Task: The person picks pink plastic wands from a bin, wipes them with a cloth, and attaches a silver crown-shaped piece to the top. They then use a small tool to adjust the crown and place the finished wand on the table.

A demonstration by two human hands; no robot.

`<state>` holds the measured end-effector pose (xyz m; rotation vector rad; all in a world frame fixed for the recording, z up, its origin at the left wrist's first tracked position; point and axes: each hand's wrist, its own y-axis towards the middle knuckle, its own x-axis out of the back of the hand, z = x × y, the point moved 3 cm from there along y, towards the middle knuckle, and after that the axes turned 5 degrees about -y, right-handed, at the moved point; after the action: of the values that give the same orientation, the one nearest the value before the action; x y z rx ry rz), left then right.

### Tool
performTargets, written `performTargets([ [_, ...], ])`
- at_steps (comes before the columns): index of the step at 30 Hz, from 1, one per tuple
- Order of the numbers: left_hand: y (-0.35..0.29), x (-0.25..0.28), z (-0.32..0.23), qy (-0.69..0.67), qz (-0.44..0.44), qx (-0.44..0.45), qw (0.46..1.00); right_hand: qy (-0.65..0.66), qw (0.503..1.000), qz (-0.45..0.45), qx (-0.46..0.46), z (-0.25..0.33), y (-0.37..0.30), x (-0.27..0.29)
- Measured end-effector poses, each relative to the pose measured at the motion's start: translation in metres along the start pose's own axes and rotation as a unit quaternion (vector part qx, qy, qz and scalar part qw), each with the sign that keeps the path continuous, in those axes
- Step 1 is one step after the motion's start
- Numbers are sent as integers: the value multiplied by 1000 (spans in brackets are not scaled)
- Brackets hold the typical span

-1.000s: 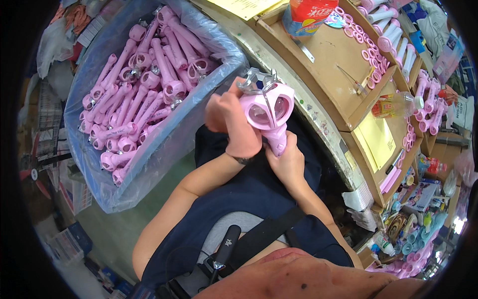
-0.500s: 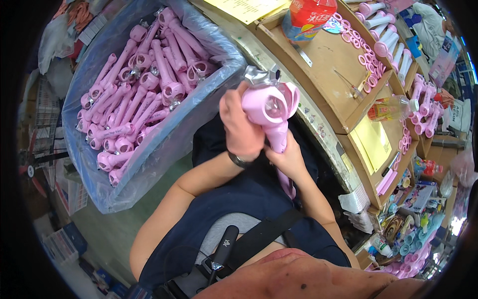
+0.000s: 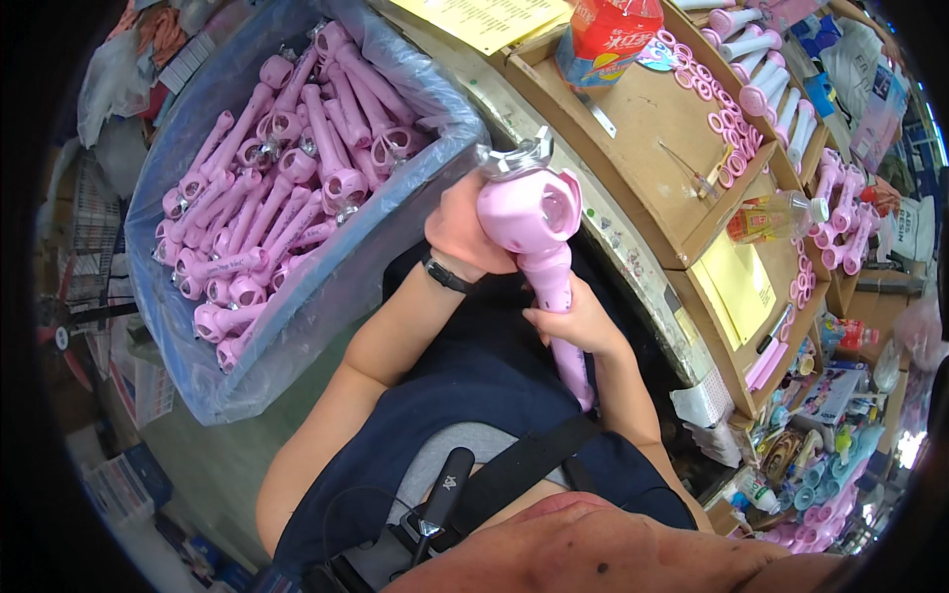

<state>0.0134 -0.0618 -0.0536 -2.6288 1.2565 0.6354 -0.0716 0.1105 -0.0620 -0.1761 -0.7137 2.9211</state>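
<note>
A pink toy wand [image 3: 554, 265] with a round, open-windowed head and a silver crown-shaped top [image 3: 519, 158] stands tilted in front of my body. My right hand [image 3: 585, 318] is wrapped round its handle, below the head. My left hand [image 3: 463, 229] is pressed against the left side of the head, its fingers mostly hidden behind it. Left of my hands, a large bin lined with blue plastic [image 3: 297, 331] holds a heap of similar pink wands [image 3: 282, 188].
At right, a workbench carries cardboard trays [image 3: 618, 173] with pink rings [image 3: 732, 128], a red drink package [image 3: 608, 40], a plastic bottle [image 3: 776, 217] and yellow paper [image 3: 733, 287]. More pink-and-white wand parts [image 3: 766, 89] lie beyond. The bench edge [image 3: 643, 272] runs close beside my right hand.
The wand has turned in my hands, so its window faces more to the right and its handle shows more fully. My left hand has shifted slightly left and closed in behind the head.
</note>
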Motion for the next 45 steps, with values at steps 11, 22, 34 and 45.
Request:
performTargets([
  [11,-1,-19,-5,-515,123,195,825,266,946,180,34,-7,-5,3],
  [22,-4,-36,12,-481,-16,199,854,542,674,500,42,-6,5,-18],
  [34,3,-21,2,-334,-144,101,926,178,983,-15,50,5,9,4],
  [45,-3,-21,17,-329,24,176,927,107,987,-71,99,20,6,4],
])
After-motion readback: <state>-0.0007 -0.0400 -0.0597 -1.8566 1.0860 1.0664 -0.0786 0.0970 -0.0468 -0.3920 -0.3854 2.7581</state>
